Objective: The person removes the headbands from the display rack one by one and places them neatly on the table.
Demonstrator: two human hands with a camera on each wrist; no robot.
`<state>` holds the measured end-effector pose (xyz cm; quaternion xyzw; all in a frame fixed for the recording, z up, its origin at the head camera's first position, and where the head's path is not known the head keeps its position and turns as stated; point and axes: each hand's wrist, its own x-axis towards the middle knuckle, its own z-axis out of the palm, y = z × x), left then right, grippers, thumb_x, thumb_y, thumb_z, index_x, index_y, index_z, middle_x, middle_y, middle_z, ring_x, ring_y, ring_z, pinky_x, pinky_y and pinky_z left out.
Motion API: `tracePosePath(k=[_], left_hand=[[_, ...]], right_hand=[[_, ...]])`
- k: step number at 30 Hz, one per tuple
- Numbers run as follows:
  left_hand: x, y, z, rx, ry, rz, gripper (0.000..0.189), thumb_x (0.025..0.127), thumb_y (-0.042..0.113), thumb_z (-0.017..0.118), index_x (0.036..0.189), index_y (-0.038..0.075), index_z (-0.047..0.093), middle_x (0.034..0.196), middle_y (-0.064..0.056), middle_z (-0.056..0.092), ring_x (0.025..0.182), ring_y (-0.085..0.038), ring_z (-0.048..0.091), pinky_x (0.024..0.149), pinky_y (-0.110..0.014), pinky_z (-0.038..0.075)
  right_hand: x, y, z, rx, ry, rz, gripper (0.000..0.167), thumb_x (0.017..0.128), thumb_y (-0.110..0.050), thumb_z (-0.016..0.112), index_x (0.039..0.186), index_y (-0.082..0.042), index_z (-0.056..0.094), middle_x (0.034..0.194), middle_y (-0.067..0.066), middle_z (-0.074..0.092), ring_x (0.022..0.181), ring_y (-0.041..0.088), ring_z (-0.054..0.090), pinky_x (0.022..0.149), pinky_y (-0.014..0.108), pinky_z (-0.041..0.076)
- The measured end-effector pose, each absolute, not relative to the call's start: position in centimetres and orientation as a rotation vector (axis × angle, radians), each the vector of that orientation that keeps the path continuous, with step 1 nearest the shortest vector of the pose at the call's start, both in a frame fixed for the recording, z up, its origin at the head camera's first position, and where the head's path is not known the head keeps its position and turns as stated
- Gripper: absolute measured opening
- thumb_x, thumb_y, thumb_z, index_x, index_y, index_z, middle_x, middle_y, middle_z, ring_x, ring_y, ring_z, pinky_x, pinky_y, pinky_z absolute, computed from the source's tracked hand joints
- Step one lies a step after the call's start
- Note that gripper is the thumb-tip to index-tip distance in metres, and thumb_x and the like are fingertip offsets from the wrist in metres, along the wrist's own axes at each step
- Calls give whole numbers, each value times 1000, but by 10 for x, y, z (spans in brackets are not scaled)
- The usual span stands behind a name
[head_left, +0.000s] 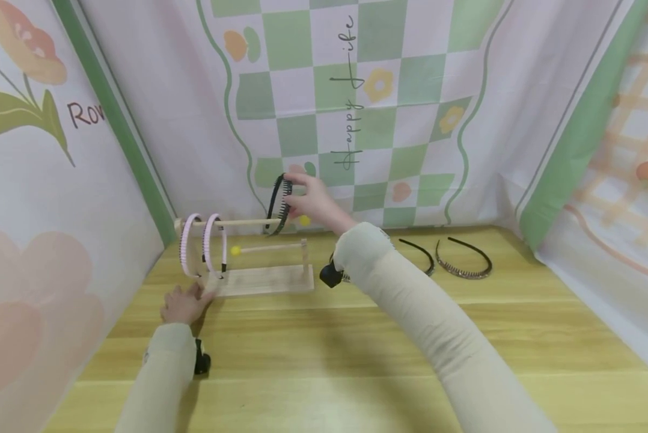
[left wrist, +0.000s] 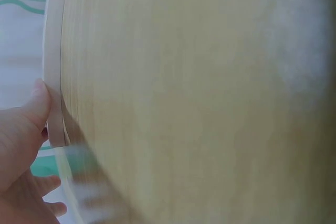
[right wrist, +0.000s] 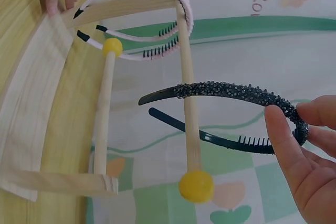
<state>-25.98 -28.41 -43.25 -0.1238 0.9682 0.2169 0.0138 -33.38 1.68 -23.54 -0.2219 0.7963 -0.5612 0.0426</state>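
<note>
My right hand (head_left: 315,201) pinches a black beaded headband (right wrist: 236,93) with comb teeth inside. Its two ends straddle the upper rod (right wrist: 189,124) of a wooden stand (head_left: 264,281), near the yellow ball at the rod's tip. Two pink headbands (head_left: 213,243) hang toward the other end of that rod, by the upright. Down at the base's left end, my left hand (head_left: 186,304) holds the base edge, thumb on its top side in the left wrist view. A lower rod (right wrist: 105,114) with a yellow ball runs beneath the upper one.
On the table (head_left: 410,361) to the right lie more dark headbands, one toothed headband (head_left: 464,273) in full view and others partly behind my right sleeve (head_left: 410,294). A patterned curtain (head_left: 378,120) hangs behind the table, with printed cloth at both sides.
</note>
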Motion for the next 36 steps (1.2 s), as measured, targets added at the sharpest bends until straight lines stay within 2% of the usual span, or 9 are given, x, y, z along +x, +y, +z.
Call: tracePosePath(k=[4, 13, 19, 24, 30, 36], left_hand=[[-259, -284, -433, -389, 3015, 684, 74, 90, 58, 41, 141, 6, 30, 134, -36, 21, 118, -56, 19, 88, -69, 24], [-259, -284, -430, -371, 3001, 678, 77, 89, 61, 40, 143, 8, 27, 134, -38, 18, 117, -58, 19, 88, -69, 24], [-260, -285, -430, -373, 2995, 691, 77, 89, 60, 41, 144, 8, 25, 135, -38, 17, 118, -57, 18, 89, -69, 23], [-259, -284, -429, -374, 3004, 686, 76, 89, 59, 41, 144, 8, 26, 134, -38, 18, 117, -56, 19, 89, -69, 24], [-258, -283, -429, -369, 3017, 665, 75, 90, 58, 42, 143, 7, 27, 131, -37, 22, 115, -56, 23, 87, -68, 26], [-257, -283, -429, -370, 3017, 671, 73, 90, 57, 42, 143, 7, 28, 132, -37, 22, 115, -56, 22, 88, -68, 26]], right_hand=[[-332, 28, -236, -652, 2430, -1748, 58, 89, -2, 56, 142, -14, 36, 146, 5, 31, 78, 32, 63, 71, 35, 53], [-329, 65, -241, -599, 2485, -1776, 58, 90, -6, 58, 142, -17, 36, 144, 2, 33, 78, 27, 64, 75, 31, 52], [-329, 91, -247, -561, 2493, -1831, 58, 89, -6, 58, 141, -16, 36, 145, 4, 33, 84, 32, 61, 75, 31, 52], [-331, 109, -255, -538, 2452, -1873, 59, 89, -5, 58, 142, -15, 34, 145, 6, 32, 82, 31, 61, 77, 32, 51], [-328, 123, -262, -510, 2458, -1865, 60, 89, -6, 58, 143, -16, 33, 145, 5, 30, 88, 38, 59, 81, 33, 50], [-325, 133, -268, -516, 2426, -1883, 60, 89, -1, 56, 143, -13, 32, 146, 8, 28, 81, 33, 60, 79, 36, 51]])
